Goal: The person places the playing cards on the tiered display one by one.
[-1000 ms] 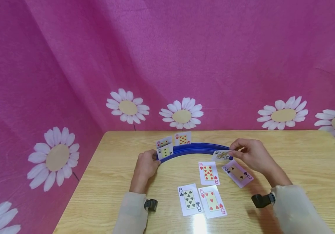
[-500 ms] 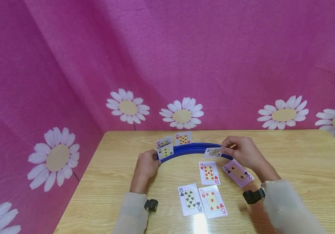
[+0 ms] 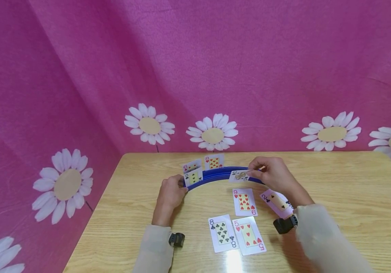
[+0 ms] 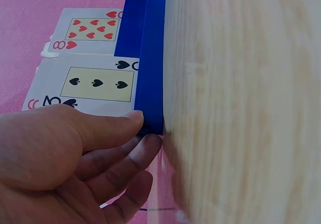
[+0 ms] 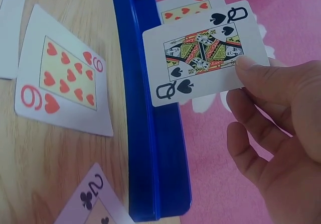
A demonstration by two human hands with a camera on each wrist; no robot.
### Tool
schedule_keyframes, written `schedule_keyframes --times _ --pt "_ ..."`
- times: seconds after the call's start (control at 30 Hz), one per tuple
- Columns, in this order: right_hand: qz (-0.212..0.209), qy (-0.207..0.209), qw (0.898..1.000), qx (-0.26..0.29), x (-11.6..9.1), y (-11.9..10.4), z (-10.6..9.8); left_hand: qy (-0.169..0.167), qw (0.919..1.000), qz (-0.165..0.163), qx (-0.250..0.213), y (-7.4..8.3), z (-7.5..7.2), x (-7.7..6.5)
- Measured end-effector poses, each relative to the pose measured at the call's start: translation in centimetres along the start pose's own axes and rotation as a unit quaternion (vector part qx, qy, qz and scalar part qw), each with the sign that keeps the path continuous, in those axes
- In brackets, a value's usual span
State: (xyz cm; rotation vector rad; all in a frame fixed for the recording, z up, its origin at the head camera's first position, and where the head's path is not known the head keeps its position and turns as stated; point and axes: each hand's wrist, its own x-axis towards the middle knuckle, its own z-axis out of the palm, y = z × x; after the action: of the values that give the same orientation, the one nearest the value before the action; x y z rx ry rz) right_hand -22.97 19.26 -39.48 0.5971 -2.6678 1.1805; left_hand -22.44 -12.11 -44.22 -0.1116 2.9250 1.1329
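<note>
A curved blue playing card holder point(image 3: 222, 174) lies across the table. My left hand point(image 3: 171, 191) grips its left end, thumb on the near face and fingers below in the left wrist view. In my right hand point(image 3: 274, 174), the queen of spades point(image 5: 203, 53) is pinched between thumb and fingers. The queen is tilted over the middle of the holder. Close by my left hand, the three of spades point(image 4: 98, 83) stands in the front slot. A red diamond card point(image 3: 191, 165) is partly hidden behind it. The eight of hearts point(image 3: 214, 162) stands in the rear slot.
Face up on the table lie the nine of hearts point(image 3: 244, 202), the eight of clubs point(image 3: 222, 233) and the five of hearts point(image 3: 248, 236). The two of clubs point(image 3: 275, 203) lies partly under my right wrist. A pink flowered cloth point(image 3: 267, 76) hangs behind the table point(image 3: 120, 227).
My right hand has moved left along the holder with the queen of spades, from near its right end to about its middle. My left hand has stayed in place.
</note>
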Motion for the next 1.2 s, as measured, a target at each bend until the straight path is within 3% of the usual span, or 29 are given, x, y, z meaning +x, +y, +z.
schedule_keyframes --times 0.3,0.67,1.2 --pt "0.015 0.002 1.0 0.01 0.8 -0.4 0.9 0.0 1.0 0.005 -0.002 0.1 0.0 -0.1" --pt "-0.007 0.0 0.998 0.056 2.2 -0.6 2.4 0.014 0.9997 0.02 -0.005 0.0 -0.2 -0.2" --pt "-0.015 0.0 0.999 0.048 3.2 -1.0 3.7 0.008 0.9999 0.013 -0.003 0.0 0.0 -0.2"
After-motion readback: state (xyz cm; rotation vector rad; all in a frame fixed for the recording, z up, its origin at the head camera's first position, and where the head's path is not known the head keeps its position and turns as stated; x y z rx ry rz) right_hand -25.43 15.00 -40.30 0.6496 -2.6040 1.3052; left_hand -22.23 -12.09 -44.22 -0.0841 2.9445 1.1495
